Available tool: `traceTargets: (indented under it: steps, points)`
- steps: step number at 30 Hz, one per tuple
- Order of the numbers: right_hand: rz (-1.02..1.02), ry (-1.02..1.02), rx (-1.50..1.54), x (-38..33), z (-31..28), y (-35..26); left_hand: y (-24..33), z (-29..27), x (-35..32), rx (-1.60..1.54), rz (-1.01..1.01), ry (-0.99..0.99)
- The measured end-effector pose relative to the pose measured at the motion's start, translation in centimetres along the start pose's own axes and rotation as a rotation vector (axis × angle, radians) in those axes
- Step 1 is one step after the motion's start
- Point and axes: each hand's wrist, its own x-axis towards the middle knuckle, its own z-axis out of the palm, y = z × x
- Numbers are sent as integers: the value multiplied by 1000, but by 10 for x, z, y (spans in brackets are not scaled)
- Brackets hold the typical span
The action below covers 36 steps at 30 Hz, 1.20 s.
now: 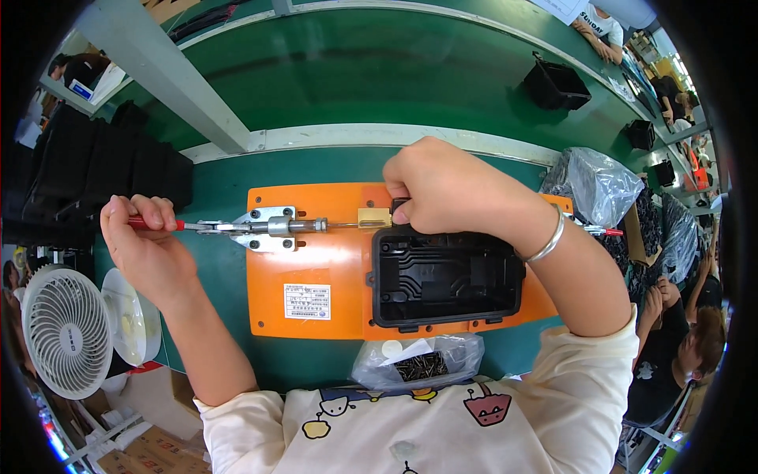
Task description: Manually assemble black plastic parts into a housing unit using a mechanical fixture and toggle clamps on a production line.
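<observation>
An orange fixture plate [332, 261] lies on the green bench. A black plastic housing [446, 276] sits open side up on its right half. My left hand [146, 241] grips the red handle [154, 224] of a metal toggle clamp [268, 227], whose rod points right at a brass block [373, 217]. My right hand [442, 189] rests on the housing's top left corner, fingers curled over a small black part there. A silver bangle [549, 237] circles that wrist.
A clear bag of small dark screws [418, 362] lies at the near edge. A white desk fan [67, 332] stands at left by a white dish [134, 316]. Black bins [557, 85] sit on the far conveyor. Bagged black parts [604, 186] are at right, and another person [687, 347] sits there.
</observation>
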Motion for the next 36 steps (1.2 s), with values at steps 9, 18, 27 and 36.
traceTargets:
  steps: [9, 18, 27, 36]
  points:
    - [52, 94, 67, -5, 7, 1, 1, 15, -7, 44, 81, -58]
    - [58, 111, 135, -6, 7, 2, -4, 42, -38, 452, 228, -272]
    - [80, 107, 142, -5, 9, 3, -21, 63, -67, 1052, 611, -729]
    - [91, 108, 201, -13, 9, 16, -12, 54, -58, 968, 584, -692]
